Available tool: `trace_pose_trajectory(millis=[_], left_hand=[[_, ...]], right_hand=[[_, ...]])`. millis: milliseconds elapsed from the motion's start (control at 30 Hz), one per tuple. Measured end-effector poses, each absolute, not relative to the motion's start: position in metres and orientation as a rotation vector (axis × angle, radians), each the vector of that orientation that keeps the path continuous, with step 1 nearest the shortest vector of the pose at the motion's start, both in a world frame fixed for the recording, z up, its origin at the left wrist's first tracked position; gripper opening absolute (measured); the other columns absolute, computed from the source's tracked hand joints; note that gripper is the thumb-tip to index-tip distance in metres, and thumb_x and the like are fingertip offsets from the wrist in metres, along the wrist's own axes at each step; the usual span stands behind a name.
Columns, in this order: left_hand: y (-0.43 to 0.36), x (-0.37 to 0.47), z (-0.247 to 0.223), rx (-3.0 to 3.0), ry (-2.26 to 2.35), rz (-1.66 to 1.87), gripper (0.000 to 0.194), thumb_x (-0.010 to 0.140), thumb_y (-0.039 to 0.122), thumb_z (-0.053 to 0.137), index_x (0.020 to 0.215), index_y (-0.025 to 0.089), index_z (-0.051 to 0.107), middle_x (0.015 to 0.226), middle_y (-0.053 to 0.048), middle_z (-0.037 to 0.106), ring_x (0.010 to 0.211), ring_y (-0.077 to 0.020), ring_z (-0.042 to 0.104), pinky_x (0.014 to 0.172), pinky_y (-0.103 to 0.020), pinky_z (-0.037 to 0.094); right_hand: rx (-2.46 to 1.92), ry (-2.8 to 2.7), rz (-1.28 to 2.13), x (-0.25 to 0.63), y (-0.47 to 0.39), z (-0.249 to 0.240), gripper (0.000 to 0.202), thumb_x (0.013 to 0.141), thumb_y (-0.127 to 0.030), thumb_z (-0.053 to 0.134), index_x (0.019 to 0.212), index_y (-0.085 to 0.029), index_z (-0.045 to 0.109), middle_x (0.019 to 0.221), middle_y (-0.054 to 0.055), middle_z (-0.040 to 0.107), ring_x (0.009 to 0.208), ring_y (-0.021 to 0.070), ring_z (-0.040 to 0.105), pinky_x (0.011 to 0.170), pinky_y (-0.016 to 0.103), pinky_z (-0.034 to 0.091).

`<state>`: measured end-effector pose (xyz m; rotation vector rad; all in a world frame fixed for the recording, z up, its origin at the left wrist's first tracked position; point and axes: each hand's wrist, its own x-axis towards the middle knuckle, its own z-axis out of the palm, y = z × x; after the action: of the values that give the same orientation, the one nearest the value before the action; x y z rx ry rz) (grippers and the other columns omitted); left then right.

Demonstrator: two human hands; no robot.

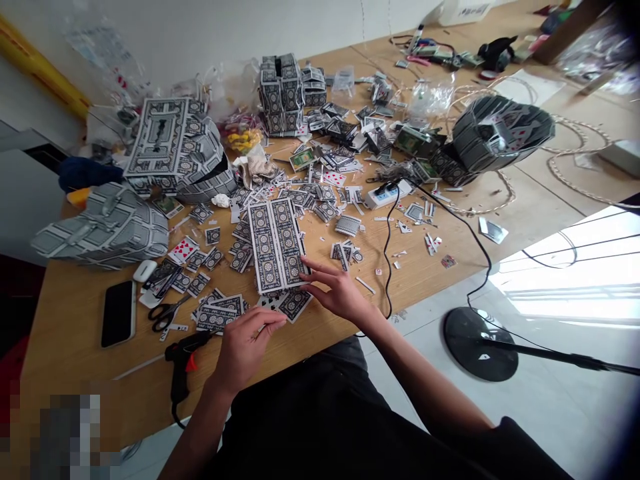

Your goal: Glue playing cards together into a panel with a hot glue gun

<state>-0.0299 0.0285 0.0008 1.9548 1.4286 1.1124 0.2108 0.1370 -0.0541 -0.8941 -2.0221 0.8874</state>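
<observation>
A rectangular panel made of playing cards [276,247], dark patterned backs upward, lies over loose cards in front of me. My right hand [337,291] has its fingers stretched apart, with the tips touching the panel's lower right edge. My left hand [249,343] is closed in a pinch just below the panel, near a loose card [295,305]; whatever is between its fingertips is hidden or too small to name. To its left, a black glue gun [183,363] with a red trigger lies on the table, beside black-handled scissors [165,316].
Shapes built from cards stand at the left [107,230], back [281,97] and right [500,137]. A phone [118,313] lies near the left edge. Cables run from a white power strip [387,193]. Card scraps cover the table's middle. A round black stand base [480,343] is on the floor.
</observation>
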Motion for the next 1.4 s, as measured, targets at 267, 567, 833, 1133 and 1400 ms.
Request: trace_pose_trajectory(millis=[267, 567, 833, 1133, 1400], left_hand=[[0.026, -0.029, 0.003, 1.94, 1.444, 1.157, 0.008, 0.097, 0.019, 0.078, 0.093, 0.026, 0.079, 0.087, 0.0, 0.083, 0.081, -0.0175, 0.08, 0.08, -0.03, 0.067], [0.02, -0.03, 0.0, 1.91, 1.488, 1.164, 0.011, 0.095, 0.023, 0.083, 0.087, 0.025, 0.075, 0.084, 0.001, 0.079, 0.079, -0.0158, 0.077, 0.078, -0.028, 0.064], [0.019, -0.032, -0.008, 1.9, 1.497, 1.137, 0.011, 0.101, 0.017, 0.073, 0.101, 0.026, 0.079, 0.094, 0.0, 0.082, 0.088, -0.0153, 0.08, 0.085, -0.025, 0.065], [0.019, -0.03, -0.011, 1.886, 1.434, 1.128, 0.017, 0.1, 0.012, 0.073, 0.106, 0.027, 0.08, 0.098, 0.001, 0.084, 0.091, -0.0138, 0.081, 0.086, -0.022, 0.065], [0.018, -0.03, -0.007, 1.887, 1.445, 1.163, 0.012, 0.094, 0.015, 0.082, 0.091, 0.024, 0.076, 0.085, 0.004, 0.079, 0.079, -0.012, 0.077, 0.079, -0.022, 0.062]], right_hand=[[-0.883, -2.018, 0.871, 0.211, 0.137, -0.056, 0.02, 0.101, -0.024, 0.077, 0.119, -0.029, 0.084, 0.155, 0.009, 0.068, 0.131, 0.031, 0.076, 0.11, 0.044, 0.067], [-0.87, -2.024, 0.867, 0.211, 0.138, -0.057, 0.02, 0.101, -0.025, 0.077, 0.119, -0.028, 0.084, 0.155, 0.009, 0.069, 0.129, 0.0305, 0.078, 0.11, 0.044, 0.067], [-0.876, -2.014, 0.884, 0.211, 0.138, -0.057, 0.019, 0.101, -0.024, 0.078, 0.119, -0.028, 0.084, 0.154, 0.01, 0.069, 0.129, 0.0306, 0.077, 0.11, 0.045, 0.067], [-0.858, -2.015, 0.871, 0.212, 0.138, -0.058, 0.019, 0.101, -0.024, 0.077, 0.119, -0.025, 0.084, 0.154, 0.012, 0.069, 0.128, 0.0304, 0.078, 0.11, 0.042, 0.067], [-0.855, -2.009, 0.88, 0.212, 0.139, -0.058, 0.019, 0.102, -0.025, 0.077, 0.119, -0.024, 0.084, 0.154, 0.013, 0.069, 0.13, 0.0307, 0.077, 0.112, 0.043, 0.066]])
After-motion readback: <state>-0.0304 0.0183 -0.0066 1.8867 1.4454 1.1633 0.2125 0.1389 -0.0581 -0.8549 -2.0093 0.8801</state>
